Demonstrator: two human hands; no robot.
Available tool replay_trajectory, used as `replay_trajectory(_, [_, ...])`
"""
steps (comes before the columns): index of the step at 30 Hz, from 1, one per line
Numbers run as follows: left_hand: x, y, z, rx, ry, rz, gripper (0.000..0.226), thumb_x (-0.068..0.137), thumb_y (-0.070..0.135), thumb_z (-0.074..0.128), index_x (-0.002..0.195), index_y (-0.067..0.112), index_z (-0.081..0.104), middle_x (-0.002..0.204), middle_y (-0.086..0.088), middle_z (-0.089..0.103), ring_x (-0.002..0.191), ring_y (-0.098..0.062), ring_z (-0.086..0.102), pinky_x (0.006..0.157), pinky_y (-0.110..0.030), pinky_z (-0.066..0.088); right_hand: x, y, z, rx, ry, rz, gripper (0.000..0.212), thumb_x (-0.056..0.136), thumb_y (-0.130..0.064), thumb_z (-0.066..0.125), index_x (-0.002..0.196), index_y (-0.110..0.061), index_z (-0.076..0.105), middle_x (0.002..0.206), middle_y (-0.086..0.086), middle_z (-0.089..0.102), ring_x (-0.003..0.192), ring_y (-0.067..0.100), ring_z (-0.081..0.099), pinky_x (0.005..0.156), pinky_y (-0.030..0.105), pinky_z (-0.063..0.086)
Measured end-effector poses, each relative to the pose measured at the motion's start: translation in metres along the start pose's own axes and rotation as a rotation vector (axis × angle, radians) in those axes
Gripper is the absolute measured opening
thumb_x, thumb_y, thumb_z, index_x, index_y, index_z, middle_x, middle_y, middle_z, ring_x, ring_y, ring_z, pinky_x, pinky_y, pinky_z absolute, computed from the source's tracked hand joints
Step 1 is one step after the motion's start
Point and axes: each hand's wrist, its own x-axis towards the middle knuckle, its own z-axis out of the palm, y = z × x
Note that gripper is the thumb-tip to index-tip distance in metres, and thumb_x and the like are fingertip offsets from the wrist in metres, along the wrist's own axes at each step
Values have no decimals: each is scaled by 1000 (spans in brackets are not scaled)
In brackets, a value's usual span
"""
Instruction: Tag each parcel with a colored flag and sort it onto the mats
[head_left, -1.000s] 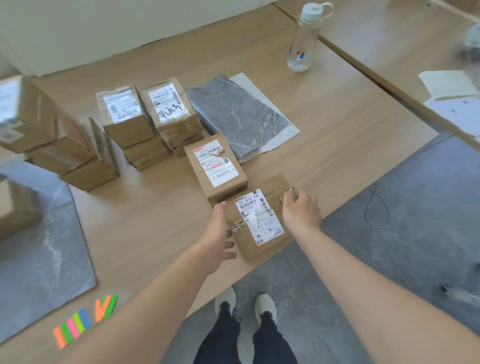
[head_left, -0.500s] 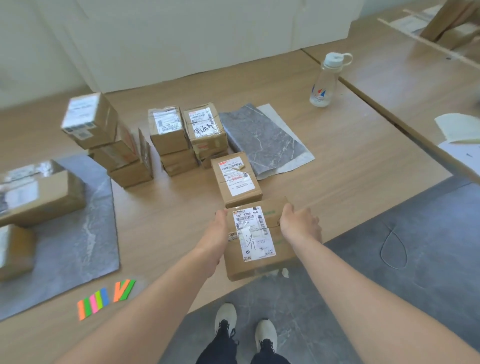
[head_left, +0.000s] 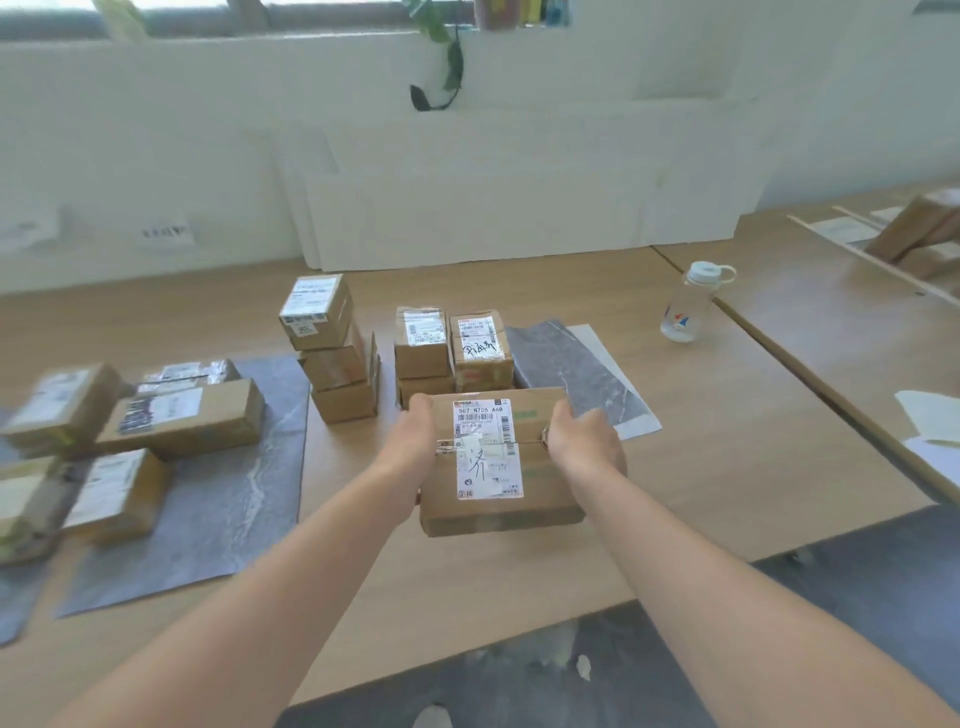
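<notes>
Gripping a cardboard parcel (head_left: 498, 467) by its two sides — left hand (head_left: 413, 436) curled round the left edge, right hand (head_left: 584, 441) curled round the right edge, white label facing up. Held above the wooden table (head_left: 727, 467), just in front of the stacks of parcels (head_left: 423, 343) and beside the near corner of the right grey mat (head_left: 576, 364). Off to the left, on the left grey mat (head_left: 234, 499), several more parcels (head_left: 182, 421) lying flat — labels up. Far right on the table, well apart from both hands, a clear water bottle (head_left: 685, 306) standing upright.
</notes>
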Motion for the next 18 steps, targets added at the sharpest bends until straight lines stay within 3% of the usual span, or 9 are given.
replay_trajectory(4, [-8,16,-36,-70,55,62,50,100,53,24,102,29,67,93,-3,76,81,-21,70,71,-32,53,-19,-29,6,54,-35,-97,53,98,-48,31,127,-9,52,123,13,63,105,34,61,92,43,52])
replay_trajectory(8, [-8,18,-77,-110,80,147,46,101,50,23,106,32,65,94,-1,77,84,-22,72,75,-35,55,-48,-61,20,94,-34,-193,56,96,-49,30,128,-8,51,124,13,61,107,34,60,94,46,52])
replay_trajectory(12, [-8,14,-128,-175,66,199,43,101,51,27,108,31,65,93,-1,76,84,-21,71,88,-40,55,-79,-94,50,130,-23,-270,55,91,-49,31,114,-6,57,119,14,63,102,34,61,81,43,51])
replay_trajectory(14, [-6,8,-160,-187,56,214,42,103,50,26,96,34,64,92,-3,75,87,-22,70,94,-43,53,-96,-109,72,123,-21,-289,55,88,-50,29,107,-8,57,115,15,65,96,34,63,73,40,48])
replay_trajectory(16, [-2,0,-195,-189,58,208,43,104,48,27,85,35,62,86,-3,73,89,-24,69,99,-45,51,-116,-123,96,123,-22,-300,50,92,-48,31,110,-8,55,114,13,63,96,34,61,76,41,48])
replay_trajectory(18, [1,-7,-234,-208,66,190,40,103,49,30,85,34,62,87,-5,74,93,-25,69,102,-48,50,-137,-135,125,113,-31,-297,42,96,-46,32,109,-11,52,115,11,61,100,33,59,86,44,49])
